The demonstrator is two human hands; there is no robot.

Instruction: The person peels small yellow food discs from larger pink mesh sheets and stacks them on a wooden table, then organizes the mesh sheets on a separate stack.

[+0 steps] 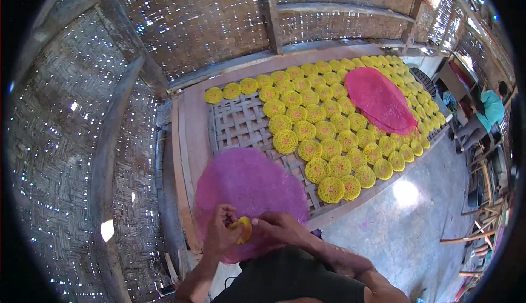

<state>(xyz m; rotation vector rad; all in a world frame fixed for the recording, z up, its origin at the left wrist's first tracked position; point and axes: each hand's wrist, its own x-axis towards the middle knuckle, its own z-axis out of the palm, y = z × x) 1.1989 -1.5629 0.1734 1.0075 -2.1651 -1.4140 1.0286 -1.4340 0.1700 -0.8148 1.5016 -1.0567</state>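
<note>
My left hand (223, 231) holds a yellow lacy disc (245, 232) with an orange-red middle, pinched at its left side and seen partly edge-on. Close by on the right, my right hand (283, 225) has its thumb tip at the disc's edge; whether it grips the disc is hard to tell. Both hands are over a large, roughly round purple sheet (252, 179). This sheet covers the near left part of a woven slatted rack (238, 120). Beyond it, many similar yellow discs (324, 130) lie in rows across the rack.
A pink oval sheet (380, 99) lies over some discs. Wooden boards (193, 114) border the rack, with woven walls (197, 19) behind and at left. Concrete floor (394, 221) runs along the right. Another person (489, 108) is at the far right, near a dark round basket (423, 81).
</note>
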